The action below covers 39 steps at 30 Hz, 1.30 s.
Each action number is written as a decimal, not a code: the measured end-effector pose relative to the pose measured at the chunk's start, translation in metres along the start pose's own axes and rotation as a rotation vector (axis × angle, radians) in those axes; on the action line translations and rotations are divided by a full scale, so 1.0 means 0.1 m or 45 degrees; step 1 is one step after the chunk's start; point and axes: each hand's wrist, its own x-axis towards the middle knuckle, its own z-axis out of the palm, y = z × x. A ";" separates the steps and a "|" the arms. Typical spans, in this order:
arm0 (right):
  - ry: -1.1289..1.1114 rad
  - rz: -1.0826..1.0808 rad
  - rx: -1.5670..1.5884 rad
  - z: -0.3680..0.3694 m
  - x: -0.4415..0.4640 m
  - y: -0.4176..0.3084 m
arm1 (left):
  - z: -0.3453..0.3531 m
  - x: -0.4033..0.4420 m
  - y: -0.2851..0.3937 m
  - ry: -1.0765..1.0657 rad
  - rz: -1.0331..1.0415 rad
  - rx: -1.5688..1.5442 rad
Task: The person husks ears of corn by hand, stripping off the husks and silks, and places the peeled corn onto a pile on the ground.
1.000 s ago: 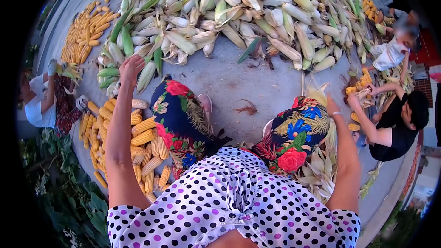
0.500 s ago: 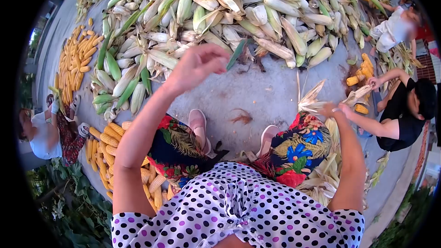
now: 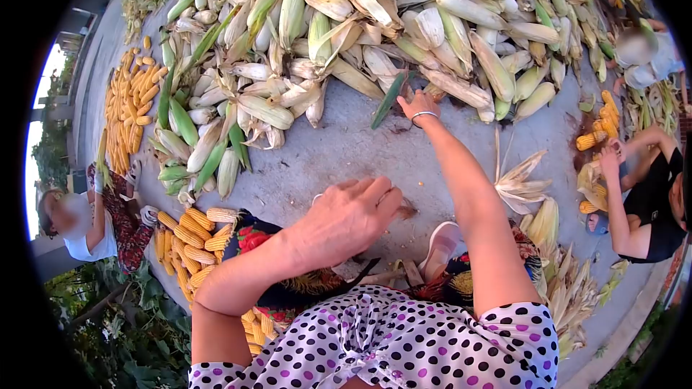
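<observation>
My right hand (image 3: 419,106) stretches to the near edge of a large heap of unhusked corn (image 3: 324,36), its fingers apart. A narrow green husk leaf (image 3: 389,101) is just left of its fingertips, and a pale unhusked ear (image 3: 455,85) lies to its right. Whether the fingertips touch anything is unclear. My left hand (image 3: 349,217) hovers above my lap with its fingers curled inward and its back toward me. Anything within those fingers is hidden. Brown corn silk (image 3: 407,210) shows on the concrete just beyond it.
Husked yellow ears (image 3: 189,238) are piled by my left leg, with another yellow pile (image 3: 133,104) farther left. Stripped husks (image 3: 566,295) lie at my right, and an opened husk (image 3: 522,186) beyond them. Co-workers sit at left (image 3: 90,223) and right (image 3: 652,202).
My right hand has moved from the husks at right up and left to the heap's edge. My left hand has come down from near the heap toward my lap. The view has shifted slightly.
</observation>
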 end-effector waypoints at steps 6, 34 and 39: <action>0.075 0.214 0.032 0.27 0.27 -0.33 | -0.12 0.02 -0.08 0.016 -0.092 -0.047; 0.357 -0.888 -0.282 -1.19 -1.11 -0.83 | -0.07 -0.49 -0.45 0.431 -0.244 0.066; 0.315 -1.062 -0.457 -1.48 -1.90 -0.79 | 0.01 -0.35 -0.37 0.377 -0.346 -0.076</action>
